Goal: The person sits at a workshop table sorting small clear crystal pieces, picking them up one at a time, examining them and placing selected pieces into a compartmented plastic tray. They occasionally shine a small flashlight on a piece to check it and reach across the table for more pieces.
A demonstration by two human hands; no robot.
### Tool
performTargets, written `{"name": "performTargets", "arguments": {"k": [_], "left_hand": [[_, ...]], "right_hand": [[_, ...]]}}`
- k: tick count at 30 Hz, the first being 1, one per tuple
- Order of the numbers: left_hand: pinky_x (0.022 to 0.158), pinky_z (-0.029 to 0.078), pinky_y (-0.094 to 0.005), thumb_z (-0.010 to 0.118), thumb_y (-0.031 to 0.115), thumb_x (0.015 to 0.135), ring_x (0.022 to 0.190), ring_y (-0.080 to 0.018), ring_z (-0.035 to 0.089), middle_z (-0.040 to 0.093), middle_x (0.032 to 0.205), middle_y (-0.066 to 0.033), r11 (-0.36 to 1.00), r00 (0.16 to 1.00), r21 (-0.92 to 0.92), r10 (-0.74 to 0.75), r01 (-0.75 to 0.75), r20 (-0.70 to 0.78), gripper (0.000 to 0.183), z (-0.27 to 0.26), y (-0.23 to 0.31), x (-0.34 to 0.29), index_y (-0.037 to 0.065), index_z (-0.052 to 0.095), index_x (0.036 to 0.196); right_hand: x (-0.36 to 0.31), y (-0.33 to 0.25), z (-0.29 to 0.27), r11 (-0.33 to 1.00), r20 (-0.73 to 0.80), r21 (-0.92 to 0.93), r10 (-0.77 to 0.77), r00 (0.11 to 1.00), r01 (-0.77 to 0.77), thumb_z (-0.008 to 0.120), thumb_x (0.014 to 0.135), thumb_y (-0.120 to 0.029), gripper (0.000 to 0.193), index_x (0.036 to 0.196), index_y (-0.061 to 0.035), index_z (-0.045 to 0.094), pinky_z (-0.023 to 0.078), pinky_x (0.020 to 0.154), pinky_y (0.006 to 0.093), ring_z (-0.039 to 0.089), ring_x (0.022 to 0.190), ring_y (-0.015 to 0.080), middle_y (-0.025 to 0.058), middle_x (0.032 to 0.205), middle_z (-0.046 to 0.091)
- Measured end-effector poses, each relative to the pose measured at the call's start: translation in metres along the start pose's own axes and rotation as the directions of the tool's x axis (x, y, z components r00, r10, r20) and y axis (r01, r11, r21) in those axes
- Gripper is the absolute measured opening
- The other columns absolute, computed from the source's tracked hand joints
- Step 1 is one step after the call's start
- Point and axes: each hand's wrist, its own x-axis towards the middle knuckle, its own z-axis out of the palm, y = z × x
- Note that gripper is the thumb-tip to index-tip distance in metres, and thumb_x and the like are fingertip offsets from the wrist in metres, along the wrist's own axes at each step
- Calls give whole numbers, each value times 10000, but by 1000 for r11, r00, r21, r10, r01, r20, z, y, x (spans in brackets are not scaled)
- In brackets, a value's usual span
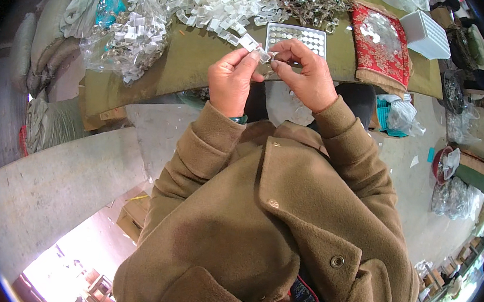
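Here the left hand (231, 81) pinches a small white piece (249, 42) between thumb and fingers, the piece jutting beyond the thumb. The right hand (306, 79) curls in just beside it; whether it grips anything, one cannot tell. It looks light, stiff, perhaps slick, so an edge pinch suits. Past both hands, white pieces (209, 1) heap on the bench (175, 59).
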Motion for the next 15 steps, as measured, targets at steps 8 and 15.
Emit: {"name": "performTargets", "arguments": {"k": [8,15], "left_hand": [[423,316,-127,560,123,939,518,8,438,678,1058,-81,892,942,-302,-322,335,95,282,-5,11,1,5,577,1194],[409,392,-88,573,116,932,571,47,513,641,1140,-116,432,768,-670,-541,604,344,220,-14,7,8,22,573,1131]], "right_hand": [[1,9,2,948,68,302,81,994,-97,588,859,29,188,1023,-48,542,411,663,178,497,792,26,-17,909,569],[0,14,1,986,-7,167,-16,1000,17,624,823,-28,196,1005,-34,551,459,703,242,546,796,90,21,914,609]]}}
